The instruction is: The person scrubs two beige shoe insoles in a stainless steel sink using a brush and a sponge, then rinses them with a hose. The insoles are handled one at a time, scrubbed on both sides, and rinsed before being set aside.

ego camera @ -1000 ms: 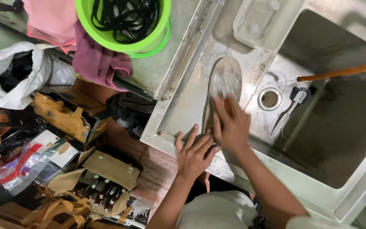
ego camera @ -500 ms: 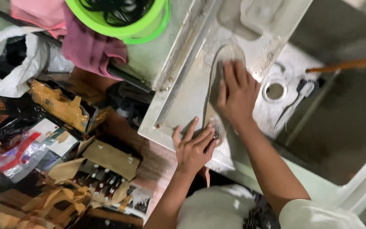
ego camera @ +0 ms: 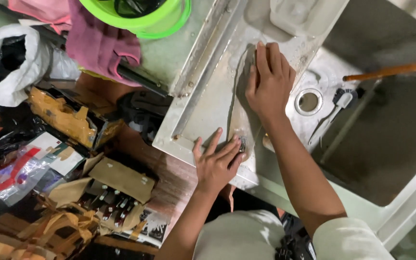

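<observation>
Long steel blade [ego camera: 237, 103] lying flat on the wet metal sink counter [ego camera: 203, 110] is what I am working on. I am spreading my left hand [ego camera: 216, 163] open, fingers splayed, pinning the near end. My right hand [ego camera: 269, 79] is pressing flat and open farther up; even pressure seems wise. Beyond, a small brush [ego camera: 339, 102] is resting by the drain [ego camera: 308, 101].

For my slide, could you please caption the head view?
Left hand steadies and right hand presses a flat blade on a wet metal sink drainboard.
</observation>
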